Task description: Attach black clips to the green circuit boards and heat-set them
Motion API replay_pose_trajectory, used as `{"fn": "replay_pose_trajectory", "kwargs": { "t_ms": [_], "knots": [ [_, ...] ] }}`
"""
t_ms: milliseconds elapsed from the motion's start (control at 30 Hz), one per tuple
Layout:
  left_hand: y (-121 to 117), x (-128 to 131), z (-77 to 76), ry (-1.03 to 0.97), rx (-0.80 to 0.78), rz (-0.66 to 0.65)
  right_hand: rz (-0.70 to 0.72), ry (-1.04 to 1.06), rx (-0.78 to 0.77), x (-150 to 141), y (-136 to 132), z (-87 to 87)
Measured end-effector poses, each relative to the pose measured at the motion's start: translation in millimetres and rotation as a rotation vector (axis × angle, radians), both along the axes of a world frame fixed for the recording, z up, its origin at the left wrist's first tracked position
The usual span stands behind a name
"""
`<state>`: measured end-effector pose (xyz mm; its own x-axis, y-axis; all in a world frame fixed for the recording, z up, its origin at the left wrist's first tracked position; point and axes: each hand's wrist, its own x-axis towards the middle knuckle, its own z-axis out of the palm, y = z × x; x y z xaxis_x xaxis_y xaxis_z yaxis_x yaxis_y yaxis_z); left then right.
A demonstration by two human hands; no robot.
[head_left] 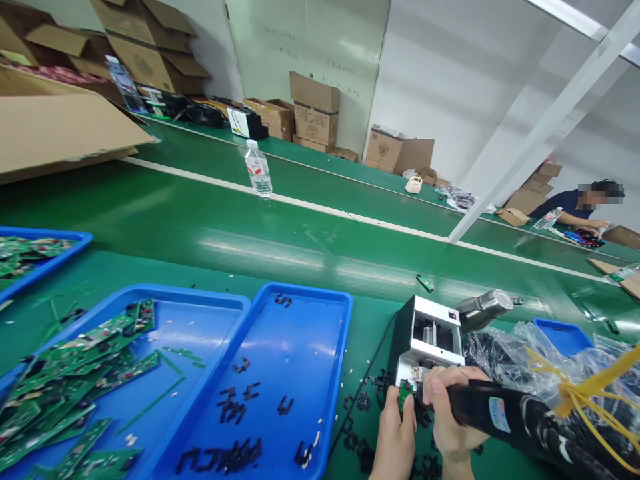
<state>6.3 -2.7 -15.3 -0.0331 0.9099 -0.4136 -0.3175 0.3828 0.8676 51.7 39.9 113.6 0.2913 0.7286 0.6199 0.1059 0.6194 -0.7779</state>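
while a green circuit board (405, 397) is pinched by the left hand (395, 443), a black handle (500, 417) is gripped by the right hand (450, 407). bench machine (433, 333) loading seems underway; careful alignment is judged to be needed.

Lots of bright blue trays (333, 373) here, green circuit boards (85, 360), black plastic bits (230, 407), yellow string (585, 393), plus a green bench (200, 227) with white stripes (300, 203).

left hand (395, 443) and right hand (450, 407) close together, both curled shut.
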Motion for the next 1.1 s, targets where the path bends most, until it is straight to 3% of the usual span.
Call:
{"fn": "replay_pose_trajectory", "kwargs": {
  "t_ms": [300, 467, 600, 767, 1100],
  "knots": [
    [2.5, -2.8, 8.5, 0.003, 0.039, 0.004, 0.023, -0.028, -0.051, 1.1, -0.3, 6.0],
    [2.5, -6.2, 8.9, 0.012, 0.049, -0.041, -0.139, 0.087, -0.009, 12.9, 1.4, 11.7],
    [3.5, -5.6, 7.9, 0.003, 0.043, -0.061, -0.211, -0.029, -0.07, 19.7, 4.3, 3.4],
    [4.2, -6.9, 9.5, 0.001, 0.063, -0.073, -0.192, -0.063, -0.078, 20.4, 5.9, -4.9],
    [1.7, -5.2, 10.5, -0.016, 0.107, -0.078, -0.174, 0.026, -0.125, 17.9, -7.4, -3.6]
  ]
}}
